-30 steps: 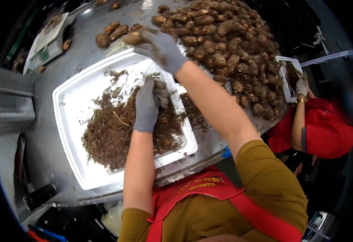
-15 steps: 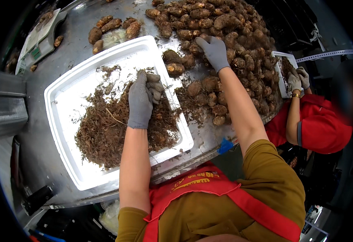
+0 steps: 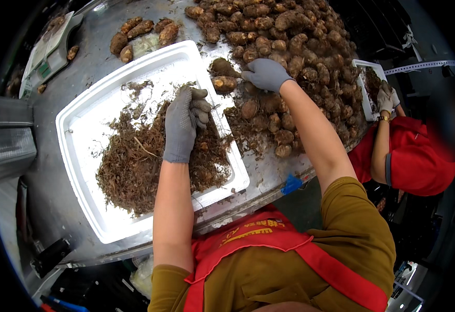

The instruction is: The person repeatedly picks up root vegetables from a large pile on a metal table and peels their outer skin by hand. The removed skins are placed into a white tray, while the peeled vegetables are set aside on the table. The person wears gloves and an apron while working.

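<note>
My left hand point(image 3: 184, 124), in a grey knit glove, is over a white foam tray point(image 3: 76, 171), its dirt-stained fingers curled inward. Whatever they may enclose is hidden. Under and around it lies a heap of brown, fibrous root peelings point(image 3: 133, 171). My right hand point(image 3: 268, 76), also gloved, reaches to the left edge of a large pile of brown, hairy taro roots point(image 3: 310, 67). Its fingers bend down together among the roots, and their tips are partly hidden. Just left of them lie a dark taro point(image 3: 222, 67) and a paler-ended taro point(image 3: 224, 84).
Several taros point(image 3: 143, 30) lie beyond the tray on the metal table point(image 3: 45, 208). A scale point(image 3: 50, 49) stands at the far left. On the right, a co-worker in red has gloved hands point(image 3: 387, 99) at a smaller white tray point(image 3: 361, 63). Blue plastic point(image 3: 291, 184) hangs at the table's edge.
My right hand has moved left and nearer to me, from over the pile to its left edge. The left hand stays over the tray, still curled. The co-worker's hands have shifted slightly.
</note>
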Tool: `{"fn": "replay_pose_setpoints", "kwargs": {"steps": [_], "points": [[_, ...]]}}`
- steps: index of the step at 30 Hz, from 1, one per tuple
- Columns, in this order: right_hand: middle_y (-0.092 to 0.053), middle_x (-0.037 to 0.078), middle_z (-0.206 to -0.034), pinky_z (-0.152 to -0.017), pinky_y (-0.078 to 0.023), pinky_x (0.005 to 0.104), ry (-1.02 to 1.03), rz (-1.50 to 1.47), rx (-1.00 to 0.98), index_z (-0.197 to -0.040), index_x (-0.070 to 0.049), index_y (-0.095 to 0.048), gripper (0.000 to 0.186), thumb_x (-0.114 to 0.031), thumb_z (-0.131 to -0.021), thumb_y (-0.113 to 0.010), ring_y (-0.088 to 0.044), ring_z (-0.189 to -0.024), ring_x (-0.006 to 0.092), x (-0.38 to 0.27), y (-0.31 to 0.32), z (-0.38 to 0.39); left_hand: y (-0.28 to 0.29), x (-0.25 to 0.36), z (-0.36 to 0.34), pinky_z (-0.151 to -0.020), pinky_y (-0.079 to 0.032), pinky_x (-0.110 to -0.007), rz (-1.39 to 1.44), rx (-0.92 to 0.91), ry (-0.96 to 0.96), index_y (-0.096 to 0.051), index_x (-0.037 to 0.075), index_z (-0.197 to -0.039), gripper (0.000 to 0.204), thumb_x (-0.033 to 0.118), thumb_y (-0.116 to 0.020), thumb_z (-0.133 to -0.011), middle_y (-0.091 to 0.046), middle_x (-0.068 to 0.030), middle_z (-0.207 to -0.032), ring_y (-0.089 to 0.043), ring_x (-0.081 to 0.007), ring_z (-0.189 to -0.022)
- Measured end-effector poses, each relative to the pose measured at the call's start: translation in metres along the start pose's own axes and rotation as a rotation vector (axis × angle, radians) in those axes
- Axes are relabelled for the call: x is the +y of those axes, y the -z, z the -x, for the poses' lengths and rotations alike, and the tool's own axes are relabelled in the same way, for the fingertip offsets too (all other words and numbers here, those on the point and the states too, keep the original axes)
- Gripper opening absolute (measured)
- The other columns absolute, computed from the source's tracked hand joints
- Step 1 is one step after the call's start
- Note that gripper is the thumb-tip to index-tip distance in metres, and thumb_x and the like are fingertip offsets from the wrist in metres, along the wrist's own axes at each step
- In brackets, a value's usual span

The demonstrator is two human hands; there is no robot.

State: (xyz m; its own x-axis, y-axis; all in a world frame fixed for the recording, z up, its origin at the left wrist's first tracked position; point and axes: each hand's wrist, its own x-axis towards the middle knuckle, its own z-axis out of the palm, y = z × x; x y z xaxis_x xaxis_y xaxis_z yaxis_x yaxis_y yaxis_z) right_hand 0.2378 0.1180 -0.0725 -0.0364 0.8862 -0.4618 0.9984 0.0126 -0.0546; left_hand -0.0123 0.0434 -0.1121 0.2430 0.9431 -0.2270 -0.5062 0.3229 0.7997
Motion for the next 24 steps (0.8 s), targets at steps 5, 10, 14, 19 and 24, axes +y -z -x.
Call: {"fn": "replay_pose_setpoints", "kwargs": {"steps": [5, 10, 14, 19, 24], "points": [[-0.069, 0.014, -0.098, -0.083, -0.054, 0.0411, -0.031, -0.176, 0.219, -0.109, -0.006, -0.067, 0.053, -0.052, -0.085, -0.057, -0.068, -0.091, 0.0273, -0.024, 0.015, 0.014, -0.002, -0.001, 0.001, -0.047, -0.045, -0.022, -0.021, -0.025, -0.001, -0.063, 0.000, -0.099, 0.042, 0.037, -0.045, -0.103, -0.064, -0.0065, -0.071, -0.057, -0.0100, -0.054], [-0.066, 0.018, -0.110, -0.087, -0.051, 0.0406, 0.072, -0.322, 0.346, -0.120, -0.004, -0.063, 0.056, -0.043, -0.080, -0.064, -0.065, -0.098, 0.0312, -0.036, -0.018, -0.022, 0.001, 0.001, 0.001, -0.052, -0.047, -0.025, -0.101, -0.054, 0.025, -0.062, -0.002, -0.108, 0.040, 0.034, -0.044, -0.103, -0.066, -0.0081, -0.079, -0.058, -0.0113, -0.059], [-0.059, 0.014, -0.128, -0.096, -0.047, 0.0408, 0.292, -0.673, 0.554, -0.133, -0.007, -0.056, 0.063, -0.031, -0.077, -0.070, -0.061, -0.110, 0.0284, -0.037, -0.024, 0.005, -0.006, 0.007, 0.003, -0.061, -0.050, -0.025, -0.159, -0.030, -0.023, -0.055, -0.003, -0.122, 0.043, 0.033, -0.054, -0.099, -0.064, -0.0105, -0.100, -0.060, -0.0127, -0.071], [-0.064, 0.008, -0.114, -0.093, -0.048, 0.0316, 0.489, -0.990, 0.600, -0.133, -0.004, -0.053, 0.067, -0.021, -0.073, -0.075, -0.062, -0.104, 0.0181, -0.070, -0.009, 0.070, -0.014, 0.008, 0.004, -0.076, -0.056, -0.031, -0.111, -0.143, -0.076, -0.044, -0.002, -0.137, 0.056, 0.035, -0.057, -0.097, -0.058, -0.0147, -0.121, -0.063, -0.0180, -0.093], [-0.062, 0.010, -0.115, -0.083, -0.053, 0.0298, 0.549, -1.154, 0.513, -0.131, -0.003, -0.053, 0.055, -0.012, -0.081, -0.073, -0.064, -0.098, 0.0164, -0.088, -0.018, 0.080, -0.010, 0.008, 0.007, -0.087, -0.056, -0.035, 0.120, -0.228, -0.075, -0.043, -0.003, -0.137, 0.056, 0.031, -0.061, -0.096, -0.058, -0.0144, -0.123, -0.063, -0.0231, -0.106]]}}
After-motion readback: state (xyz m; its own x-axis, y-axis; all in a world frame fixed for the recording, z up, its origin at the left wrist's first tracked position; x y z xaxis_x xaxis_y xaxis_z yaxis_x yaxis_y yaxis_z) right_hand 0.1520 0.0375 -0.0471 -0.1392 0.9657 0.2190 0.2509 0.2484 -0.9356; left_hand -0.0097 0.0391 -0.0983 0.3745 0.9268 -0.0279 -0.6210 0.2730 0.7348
